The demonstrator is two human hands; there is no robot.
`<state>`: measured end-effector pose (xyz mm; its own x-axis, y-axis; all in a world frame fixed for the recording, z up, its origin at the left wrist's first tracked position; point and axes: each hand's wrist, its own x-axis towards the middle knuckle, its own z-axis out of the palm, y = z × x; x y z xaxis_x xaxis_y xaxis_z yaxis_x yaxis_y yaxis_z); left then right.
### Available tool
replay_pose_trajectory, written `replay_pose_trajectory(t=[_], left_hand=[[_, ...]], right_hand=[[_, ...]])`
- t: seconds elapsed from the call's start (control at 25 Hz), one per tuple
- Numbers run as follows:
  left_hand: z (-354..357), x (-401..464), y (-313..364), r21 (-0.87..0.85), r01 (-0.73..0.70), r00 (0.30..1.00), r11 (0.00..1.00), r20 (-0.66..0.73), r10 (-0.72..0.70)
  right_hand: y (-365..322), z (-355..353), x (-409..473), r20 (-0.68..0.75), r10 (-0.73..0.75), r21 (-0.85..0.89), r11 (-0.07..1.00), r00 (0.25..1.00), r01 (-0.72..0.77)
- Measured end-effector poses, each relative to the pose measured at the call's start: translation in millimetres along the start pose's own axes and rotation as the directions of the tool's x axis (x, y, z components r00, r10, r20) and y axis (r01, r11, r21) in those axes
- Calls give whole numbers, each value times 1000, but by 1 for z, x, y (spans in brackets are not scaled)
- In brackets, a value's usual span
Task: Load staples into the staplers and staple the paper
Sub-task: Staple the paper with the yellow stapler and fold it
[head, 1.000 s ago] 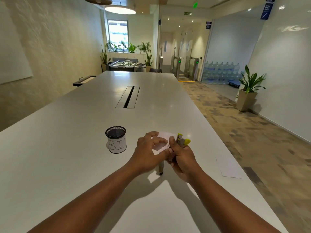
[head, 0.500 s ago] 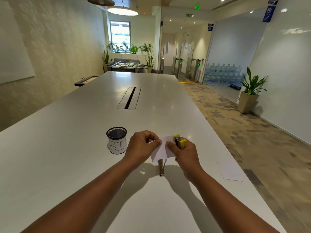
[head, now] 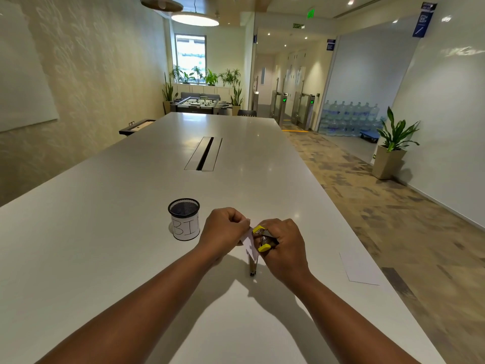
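Observation:
My right hand (head: 284, 244) grips a small yellow and metal stapler (head: 262, 239), its jaws pointing left. A small white paper (head: 249, 242) is pinched in my left hand (head: 223, 233), and its edge sits in the stapler's jaws. Both hands hover just above the white table (head: 105, 245). Below them a thin metal piece (head: 252, 266) reaches down to the tabletop; what it is I cannot tell.
A black mesh cup (head: 184, 218) labelled "BIN" stands left of my hands. A white sheet (head: 360, 269) lies near the table's right edge. A cable slot (head: 203, 153) runs along the table's middle. The floor drops off to the right.
My hands have drawn apart a little and the stapler has turned, so its yellow ends now show toward the paper. The paper has narrowed into the jaws.

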<state>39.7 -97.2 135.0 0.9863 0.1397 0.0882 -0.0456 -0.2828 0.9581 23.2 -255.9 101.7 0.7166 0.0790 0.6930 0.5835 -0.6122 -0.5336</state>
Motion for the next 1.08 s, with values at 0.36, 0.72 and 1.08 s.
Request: replay_pose_trajectory(t=[0.36,0.72,1.08], left_hand=[[8,-8,-7,-235,50,998,971,-27,-59],[11,-12,-12,-461,-1,966,888,230,120],[-4,-4,-13,-214,-174,930,961,285,232]], right_hand=[[-11,4,-2,41,74,-50,996,996,-72],[-11,1,5,32,402,357,851,915,-386],[-8,-7,12,95,407,496,772,908,-398]])
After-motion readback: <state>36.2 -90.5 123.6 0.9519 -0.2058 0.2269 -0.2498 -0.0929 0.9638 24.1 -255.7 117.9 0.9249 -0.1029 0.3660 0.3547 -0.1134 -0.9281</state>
